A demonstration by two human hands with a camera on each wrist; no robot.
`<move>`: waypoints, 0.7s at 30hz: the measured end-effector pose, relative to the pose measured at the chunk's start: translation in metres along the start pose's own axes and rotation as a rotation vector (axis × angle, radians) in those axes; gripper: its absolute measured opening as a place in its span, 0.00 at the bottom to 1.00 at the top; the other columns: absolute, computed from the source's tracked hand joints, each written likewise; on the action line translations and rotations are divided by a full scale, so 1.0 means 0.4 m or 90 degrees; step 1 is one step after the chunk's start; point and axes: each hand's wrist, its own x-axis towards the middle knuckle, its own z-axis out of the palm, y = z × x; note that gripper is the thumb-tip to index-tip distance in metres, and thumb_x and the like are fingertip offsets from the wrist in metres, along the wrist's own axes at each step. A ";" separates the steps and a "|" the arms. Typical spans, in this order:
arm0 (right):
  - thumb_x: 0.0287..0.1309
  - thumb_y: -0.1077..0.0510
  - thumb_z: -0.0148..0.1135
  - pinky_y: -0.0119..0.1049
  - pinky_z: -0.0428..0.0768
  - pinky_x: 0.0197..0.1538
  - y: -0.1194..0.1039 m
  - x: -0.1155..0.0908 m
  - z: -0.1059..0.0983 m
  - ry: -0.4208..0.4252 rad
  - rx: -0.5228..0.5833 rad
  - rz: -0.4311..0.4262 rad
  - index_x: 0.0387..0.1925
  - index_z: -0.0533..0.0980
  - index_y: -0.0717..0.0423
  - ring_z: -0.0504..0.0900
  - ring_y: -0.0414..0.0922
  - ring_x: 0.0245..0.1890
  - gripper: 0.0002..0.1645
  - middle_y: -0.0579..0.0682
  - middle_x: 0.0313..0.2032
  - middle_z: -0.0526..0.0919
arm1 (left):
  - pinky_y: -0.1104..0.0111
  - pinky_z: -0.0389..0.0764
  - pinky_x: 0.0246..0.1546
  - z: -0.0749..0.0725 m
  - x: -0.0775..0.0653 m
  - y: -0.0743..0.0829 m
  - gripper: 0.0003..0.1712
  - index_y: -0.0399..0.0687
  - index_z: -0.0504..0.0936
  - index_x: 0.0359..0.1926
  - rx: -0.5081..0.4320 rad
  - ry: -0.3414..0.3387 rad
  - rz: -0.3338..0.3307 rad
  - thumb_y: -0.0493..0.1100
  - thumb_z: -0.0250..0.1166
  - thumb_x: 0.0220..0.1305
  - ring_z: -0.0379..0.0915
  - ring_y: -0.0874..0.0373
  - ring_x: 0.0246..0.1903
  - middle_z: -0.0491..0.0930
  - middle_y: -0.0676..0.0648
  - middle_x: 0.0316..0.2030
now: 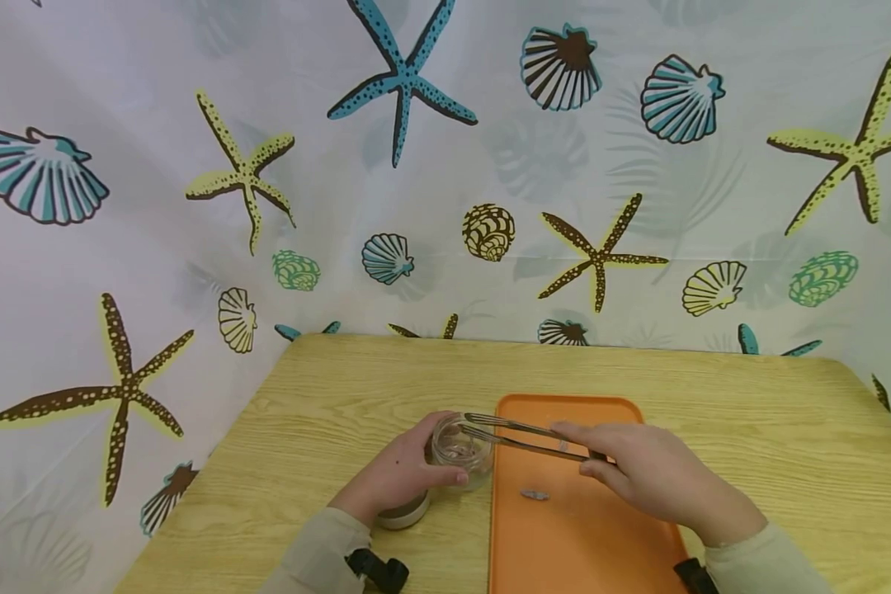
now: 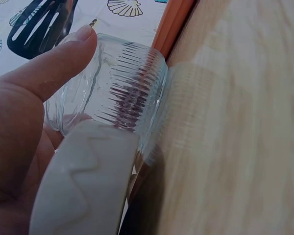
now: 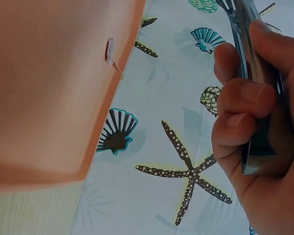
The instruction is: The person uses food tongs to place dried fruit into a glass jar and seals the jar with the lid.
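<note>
R hand (image 1: 649, 470) grips metal tongs (image 1: 520, 426), fingers & thumb wrapped round the butt end. In head view, tongs' long axis runs approx. L-R, dipping slightly toward R hand; tips point L, over the mouth of a glass jar (image 1: 478, 478), arms a bit apart. Can't tell if there's anything btwn the tips. Tongs look slim & shiny, w/ a broad slotted head, dark in L wrist view.

L hand (image 1: 404, 470) holds the jar round its side, thumb in front. Jar's on the wood-grain table (image 1: 341, 388), just L of the orange tray (image 1: 564, 553), mouth up. It's clear glass w/ ribbed lower wall; dark reddish bits (image 2: 127, 105) inside near the base.

On tray: small pale wrapped piece (image 1: 535, 495), long axis approx. L-R; another beyond it, whitish w/ dark red & a thin tail in R wrist view. Round pale-sided item (image 1: 403, 513) sits by L wrist.
</note>
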 end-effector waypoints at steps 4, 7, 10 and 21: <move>0.71 0.46 0.61 0.39 0.81 0.38 0.010 -0.011 0.002 -0.003 0.003 0.009 0.72 0.70 0.35 0.83 0.35 0.41 0.30 0.39 0.53 0.84 | 0.46 0.70 0.61 0.002 0.000 0.001 0.53 0.58 0.58 0.78 0.020 0.006 0.000 0.61 0.75 0.59 0.69 0.47 0.64 0.65 0.45 0.71; 0.70 0.47 0.62 0.37 0.80 0.38 0.019 -0.019 0.003 -0.006 0.000 0.018 0.73 0.69 0.33 0.82 0.32 0.39 0.32 0.36 0.51 0.84 | 0.44 0.67 0.63 0.004 -0.001 0.001 0.53 0.58 0.58 0.79 0.029 0.006 -0.002 0.62 0.75 0.58 0.63 0.45 0.69 0.63 0.48 0.73; 0.68 0.49 0.65 0.35 0.78 0.36 0.026 -0.029 0.001 -0.011 0.005 0.034 0.72 0.69 0.32 0.78 0.29 0.35 0.33 0.31 0.43 0.82 | 0.44 0.66 0.64 0.004 -0.002 0.000 0.53 0.58 0.58 0.79 0.022 0.000 -0.001 0.62 0.74 0.58 0.61 0.45 0.70 0.62 0.49 0.73; 0.68 0.47 0.64 0.33 0.72 0.32 0.057 -0.074 -0.012 -0.042 0.028 0.083 0.72 0.69 0.32 0.70 0.31 0.28 0.33 0.27 0.31 0.73 | 0.48 0.70 0.60 0.003 0.003 -0.003 0.52 0.58 0.58 0.78 0.013 0.005 0.002 0.60 0.75 0.59 0.69 0.49 0.62 0.66 0.44 0.70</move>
